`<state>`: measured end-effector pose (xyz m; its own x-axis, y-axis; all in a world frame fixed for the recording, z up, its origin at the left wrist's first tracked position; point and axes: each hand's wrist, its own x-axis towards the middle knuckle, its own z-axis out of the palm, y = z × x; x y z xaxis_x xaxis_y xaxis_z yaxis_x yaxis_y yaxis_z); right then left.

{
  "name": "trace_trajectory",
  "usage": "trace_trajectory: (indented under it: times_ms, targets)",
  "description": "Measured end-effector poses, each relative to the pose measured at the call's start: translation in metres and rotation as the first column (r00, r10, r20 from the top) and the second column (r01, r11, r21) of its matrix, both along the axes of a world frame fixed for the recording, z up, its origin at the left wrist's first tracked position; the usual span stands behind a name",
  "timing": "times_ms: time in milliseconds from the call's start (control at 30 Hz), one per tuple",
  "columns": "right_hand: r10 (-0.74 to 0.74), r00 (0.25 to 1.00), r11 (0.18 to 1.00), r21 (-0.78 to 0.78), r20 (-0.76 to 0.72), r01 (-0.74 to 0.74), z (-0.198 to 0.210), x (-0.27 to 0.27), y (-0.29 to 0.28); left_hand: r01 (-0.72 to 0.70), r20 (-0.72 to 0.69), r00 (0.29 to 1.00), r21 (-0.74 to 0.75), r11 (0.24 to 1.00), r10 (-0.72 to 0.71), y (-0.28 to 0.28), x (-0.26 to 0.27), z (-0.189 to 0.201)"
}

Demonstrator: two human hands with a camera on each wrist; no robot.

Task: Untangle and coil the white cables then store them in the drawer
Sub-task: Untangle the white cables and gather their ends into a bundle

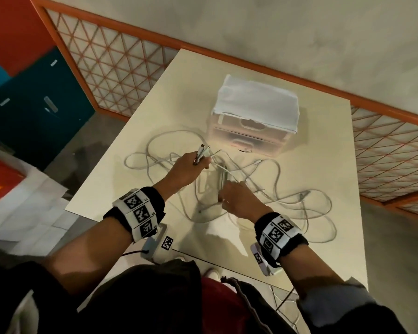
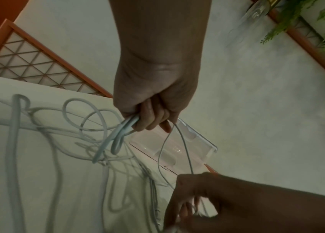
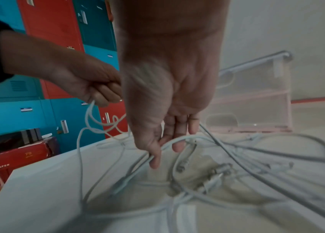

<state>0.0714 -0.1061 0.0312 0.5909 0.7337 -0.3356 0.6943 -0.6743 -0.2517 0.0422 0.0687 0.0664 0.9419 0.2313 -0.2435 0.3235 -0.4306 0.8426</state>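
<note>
The white cables [image 1: 263,189] lay in a loose tangle across the cream table [image 1: 319,131], just in front of a small translucent drawer unit [image 1: 253,131] with a white cloth [image 1: 256,102] draped over its top; both drawers looked closed. The left hand [image 1: 191,165] was fisted around a bunch of cable ends, their connector plugs [image 1: 203,150] sticking up out of the fist, while several strands trailed down from it into the heap. The right hand [image 1: 239,201] reached into the middle of the tangle with fingers [image 3: 179,126] nearly straight, a strand lying across them and under the thumb; motion blur made it impossible to tell whether that amounted to a real pinch. These cables were probably light, limp and smooth-jacketed, so they would slide through a loose grip and drag their neighbours along wherever loops crossed. The plug ends seemed the sensible anchor, as the left hand had them, with the other hand running along one strand to feed it free. Hard tugging would likely tighten the knots and strain the joints at the connectors.
</note>
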Motion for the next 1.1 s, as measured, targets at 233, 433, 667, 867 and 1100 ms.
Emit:
trace_trajectory:
  times_ms: [233, 433, 667, 867, 1100]
  targets:
    - [-0.233, 0.919, 0.934, 0.191, -0.318, 0.302, 0.059, 0.025, -0.033, 0.038, 0.078, 0.997, -0.172, 0.984, -0.025, -0.019, 0.013, 0.009]
    - [-0.302, 0.781, 0.627, 0.504, -0.546, 0.594, 0.092, 0.032, -0.053, 0.114, 0.053, 0.993, -0.695, 0.71, -0.107, -0.043, 0.015, 0.025]
    - [-0.289, 0.72, 0.487, 0.55, -0.631, 0.678, 0.09, 0.025, -0.045, 0.175, 0.166, 0.982, -0.585, 0.792, -0.094, -0.069, 0.019, 0.038]
    - [-0.225, 0.648, 0.492, 0.489, -0.728, 0.72, 0.102, 0.024, -0.047, 0.23, 0.221, 0.967, -0.556, 0.799, -0.124, -0.07, 0.019, 0.054]
    - [-0.134, 0.666, 0.763, 0.352, -0.734, 0.542, 0.114, 0.022, -0.047, 0.412, 0.311, 0.91, -0.733, 0.541, -0.273, -0.076, 0.011, 0.083]
